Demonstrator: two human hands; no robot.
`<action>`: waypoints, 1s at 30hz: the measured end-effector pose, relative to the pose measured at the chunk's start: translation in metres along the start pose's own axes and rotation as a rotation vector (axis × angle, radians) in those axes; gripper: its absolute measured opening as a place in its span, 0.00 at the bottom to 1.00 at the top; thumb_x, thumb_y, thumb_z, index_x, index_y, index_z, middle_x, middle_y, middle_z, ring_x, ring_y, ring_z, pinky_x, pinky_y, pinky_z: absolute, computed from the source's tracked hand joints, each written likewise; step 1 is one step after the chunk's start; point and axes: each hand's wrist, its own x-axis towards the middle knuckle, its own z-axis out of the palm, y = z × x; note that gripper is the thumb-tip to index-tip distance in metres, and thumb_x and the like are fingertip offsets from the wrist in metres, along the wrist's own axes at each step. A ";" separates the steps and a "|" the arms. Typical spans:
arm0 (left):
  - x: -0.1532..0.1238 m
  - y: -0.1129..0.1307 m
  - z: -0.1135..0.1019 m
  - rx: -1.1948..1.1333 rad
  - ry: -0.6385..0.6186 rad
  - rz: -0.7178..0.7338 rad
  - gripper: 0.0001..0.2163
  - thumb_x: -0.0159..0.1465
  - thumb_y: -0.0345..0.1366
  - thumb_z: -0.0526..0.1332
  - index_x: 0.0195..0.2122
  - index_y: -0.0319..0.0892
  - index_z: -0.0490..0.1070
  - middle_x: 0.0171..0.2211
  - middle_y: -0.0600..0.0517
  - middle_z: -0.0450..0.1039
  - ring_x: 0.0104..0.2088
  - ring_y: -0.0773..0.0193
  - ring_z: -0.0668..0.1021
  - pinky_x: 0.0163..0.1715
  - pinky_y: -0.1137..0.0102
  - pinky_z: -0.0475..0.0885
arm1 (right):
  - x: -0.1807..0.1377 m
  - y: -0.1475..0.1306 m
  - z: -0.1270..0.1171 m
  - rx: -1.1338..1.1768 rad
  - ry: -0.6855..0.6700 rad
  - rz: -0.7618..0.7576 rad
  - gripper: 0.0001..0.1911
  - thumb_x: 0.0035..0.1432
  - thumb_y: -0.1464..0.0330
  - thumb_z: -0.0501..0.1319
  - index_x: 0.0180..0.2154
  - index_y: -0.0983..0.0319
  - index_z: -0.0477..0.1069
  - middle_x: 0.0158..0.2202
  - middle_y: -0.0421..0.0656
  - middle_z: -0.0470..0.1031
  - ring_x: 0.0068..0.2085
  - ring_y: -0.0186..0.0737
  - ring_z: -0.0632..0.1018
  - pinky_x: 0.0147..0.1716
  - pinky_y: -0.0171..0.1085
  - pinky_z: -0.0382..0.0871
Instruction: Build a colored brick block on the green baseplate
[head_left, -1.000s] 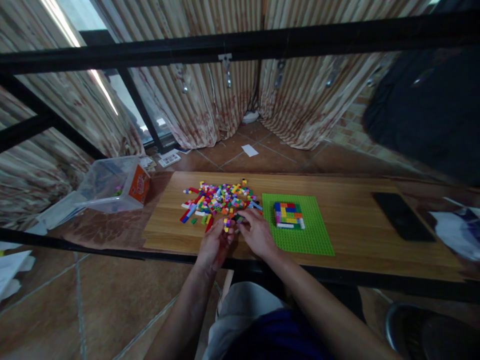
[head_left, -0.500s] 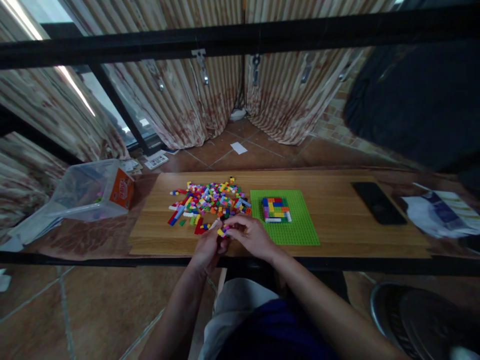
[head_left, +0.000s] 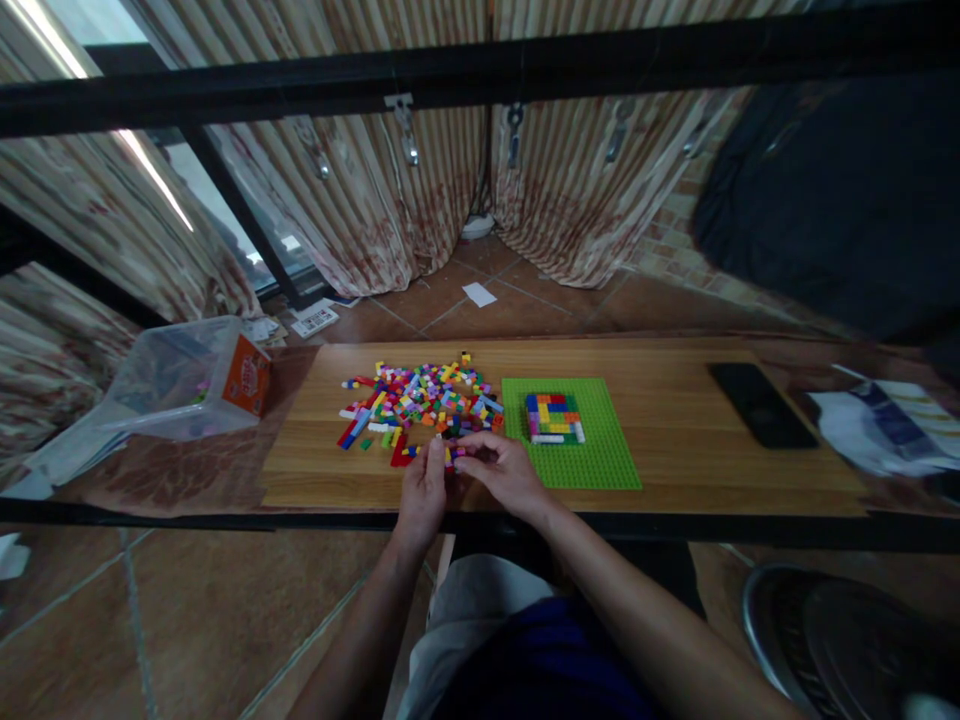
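Note:
Close together at the near edge of the brick pile, my left hand (head_left: 424,490) and my right hand (head_left: 504,476) both have their fingers closed. Between them is a small cluster of toy bricks (head_left: 452,456), with yellow and pink-purple parts showing; the fingers hide the rest. Just beyond lies a heap of loose, many-coloured toy bricks (head_left: 427,395). To the right of my hands is a green baseplate (head_left: 577,468). A low, square block of multicoloured bricks (head_left: 555,418) sits on it, with a white brick along its near side.
A clear plastic box (head_left: 176,385) with an orange label stands left of the wooden board (head_left: 690,440). Toward the board's right end lies a black phone (head_left: 761,405), with crumpled packaging (head_left: 885,425) beyond it. A dark bar (head_left: 600,80) crosses above, before the curtains.
My left hand has turned more upright, its thumb side now facing up, and hides more of the held bricks. My right hand has barely moved. The view has shifted very slightly.

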 end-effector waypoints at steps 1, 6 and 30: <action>-0.001 0.000 0.001 0.009 -0.008 0.014 0.20 0.58 0.56 0.63 0.34 0.41 0.74 0.24 0.52 0.73 0.26 0.65 0.74 0.22 0.74 0.64 | 0.000 0.000 0.001 0.017 0.020 0.004 0.11 0.49 0.64 0.68 0.37 0.59 0.77 0.32 0.39 0.79 0.33 0.37 0.78 0.37 0.37 0.73; 0.000 0.001 0.003 0.043 -0.031 0.058 0.15 0.57 0.49 0.66 0.29 0.42 0.71 0.20 0.58 0.66 0.21 0.71 0.67 0.20 0.76 0.61 | 0.001 -0.001 0.004 0.127 0.052 0.058 0.11 0.45 0.64 0.71 0.33 0.59 0.79 0.31 0.39 0.80 0.29 0.35 0.77 0.32 0.35 0.72; 0.038 0.006 0.001 -0.072 0.010 -0.023 0.16 0.47 0.42 0.73 0.31 0.39 0.71 0.23 0.55 0.73 0.21 0.70 0.73 0.18 0.78 0.63 | 0.042 0.014 0.012 0.180 0.143 0.152 0.12 0.45 0.61 0.68 0.33 0.59 0.76 0.25 0.38 0.77 0.23 0.37 0.76 0.27 0.39 0.76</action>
